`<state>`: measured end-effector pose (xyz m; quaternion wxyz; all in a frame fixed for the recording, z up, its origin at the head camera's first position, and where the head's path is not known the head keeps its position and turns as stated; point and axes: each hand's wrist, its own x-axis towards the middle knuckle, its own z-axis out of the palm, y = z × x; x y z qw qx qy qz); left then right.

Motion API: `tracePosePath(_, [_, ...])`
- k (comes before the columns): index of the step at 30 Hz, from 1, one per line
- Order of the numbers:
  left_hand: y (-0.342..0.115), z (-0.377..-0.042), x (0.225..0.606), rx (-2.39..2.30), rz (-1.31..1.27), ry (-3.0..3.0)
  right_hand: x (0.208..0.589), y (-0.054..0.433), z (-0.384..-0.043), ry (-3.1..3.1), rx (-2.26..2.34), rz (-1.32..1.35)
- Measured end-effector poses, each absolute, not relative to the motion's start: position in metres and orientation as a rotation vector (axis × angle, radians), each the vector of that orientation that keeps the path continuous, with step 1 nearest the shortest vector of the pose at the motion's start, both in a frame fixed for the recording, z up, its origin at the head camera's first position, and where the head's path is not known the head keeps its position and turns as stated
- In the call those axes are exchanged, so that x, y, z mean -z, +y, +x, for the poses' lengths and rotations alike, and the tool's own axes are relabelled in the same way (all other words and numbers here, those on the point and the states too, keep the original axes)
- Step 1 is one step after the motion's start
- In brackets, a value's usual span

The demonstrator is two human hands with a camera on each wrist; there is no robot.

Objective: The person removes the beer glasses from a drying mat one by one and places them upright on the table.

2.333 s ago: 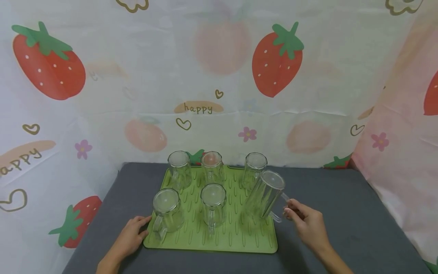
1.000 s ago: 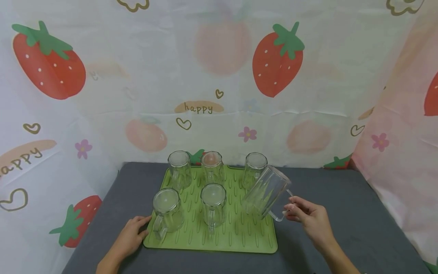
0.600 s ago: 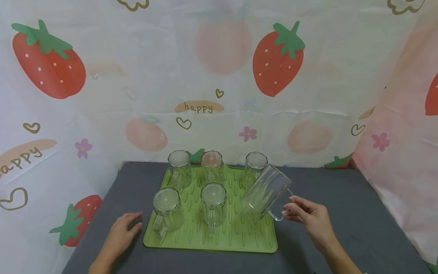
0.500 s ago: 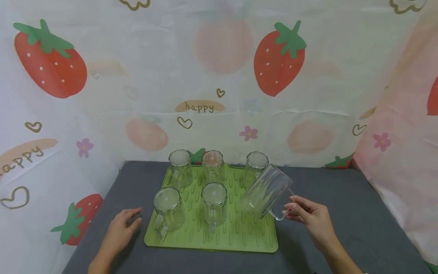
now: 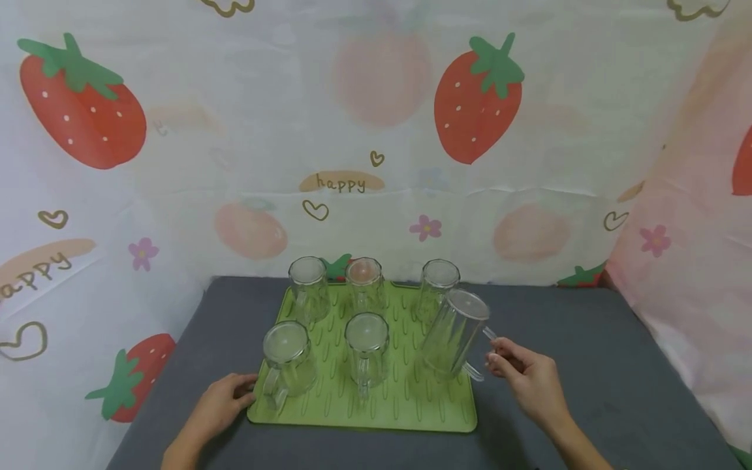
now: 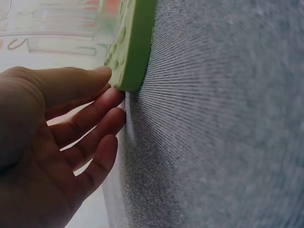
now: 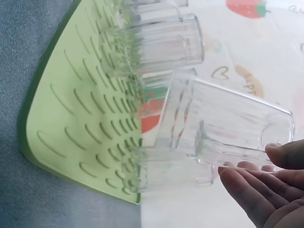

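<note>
My right hand (image 5: 531, 382) pinches the handle of a clear glass mug (image 5: 452, 339) between thumb and fingers. The mug leans, base up and mouth down, over the right part of a green ridged drying mat (image 5: 435, 412). In the right wrist view the mug's mouth (image 7: 175, 111) is apart from the mat. My left hand (image 5: 214, 408) is at the mat's left edge; in the left wrist view, the thumb and index fingertips touch the mat's corner (image 6: 135, 47) while the other fingers (image 6: 102, 159) bend loosely.
Several more clear mugs stand upside down on the mat: a front left one (image 5: 288, 359), a front middle one (image 5: 367, 349), and a back row, including one at back right (image 5: 439, 277). The mat lies on a grey cloth-covered table (image 5: 564, 339). A strawberry-print curtain (image 5: 376, 143) hangs behind.
The right-hand mug tipped further over, base to the right, then came back closer to upright. My left hand left the mat's edge, moved left, and has returned to touch it.
</note>
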<state>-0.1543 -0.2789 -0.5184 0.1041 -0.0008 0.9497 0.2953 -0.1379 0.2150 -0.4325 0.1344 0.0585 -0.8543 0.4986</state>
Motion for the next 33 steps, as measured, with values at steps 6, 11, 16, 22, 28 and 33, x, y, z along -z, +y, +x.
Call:
tracePosePath(6, [-0.276,-0.154,0.518,-0.871,-0.001,2.806,0.431,0.214,-0.137,-2.406,-1.137,0.310])
tracePosePath(11, [-0.276,-0.154,0.518,-0.874,-0.002,2.807,0.427,0.214,-0.137,-2.325,-0.842,0.450])
tracePosePath(16, [-0.276,-0.154,0.519,-0.855,-0.007,2.814,0.424,0.218,-0.139,-2.218,-0.617,0.603])
tracePosePath(22, [-0.277,-0.152,0.519,-0.856,0.005,2.844,0.422,0.221,-0.140,-2.143,-0.566,0.704])
tracePosePath(28, [-0.281,-0.149,0.513,-0.905,-0.062,2.967,0.421,0.222,-0.141,-2.113,-0.536,0.743])
tracePosePath(33, [-0.282,-0.149,0.497,-1.011,-0.102,3.135,0.419,0.220,-0.142,-2.090,-0.488,0.757])
